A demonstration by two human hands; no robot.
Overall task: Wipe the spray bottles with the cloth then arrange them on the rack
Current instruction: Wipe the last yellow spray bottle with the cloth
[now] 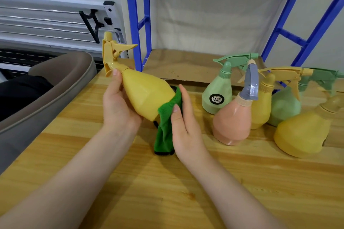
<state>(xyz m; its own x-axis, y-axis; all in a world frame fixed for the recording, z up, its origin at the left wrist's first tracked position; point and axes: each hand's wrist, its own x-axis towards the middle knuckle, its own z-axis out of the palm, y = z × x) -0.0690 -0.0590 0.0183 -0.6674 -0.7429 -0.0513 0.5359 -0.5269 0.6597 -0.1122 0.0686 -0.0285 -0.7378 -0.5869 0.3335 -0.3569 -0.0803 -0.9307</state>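
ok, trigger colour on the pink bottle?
Grey-blue trigger on the pink bottle; clearest in the head view.

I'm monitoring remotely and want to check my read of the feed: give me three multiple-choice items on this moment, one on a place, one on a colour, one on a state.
1. Where do the waiting spray bottles stand?
A. On the table, to the right
B. On the rack's top shelf
C. In the grey chair

2. What colour is the cloth?
A. Blue
B. Green
C. White

3. How is the yellow bottle held?
A. Upright on the table
B. Lying on the rack
C. Tilted off the table, in the left hand

Key: 1 A, the pink bottle and its neighbours stand on the wooden table. 2 B, the cloth is green. 3 C, the left hand grips the yellow bottle while the right hand presses the cloth on its base.
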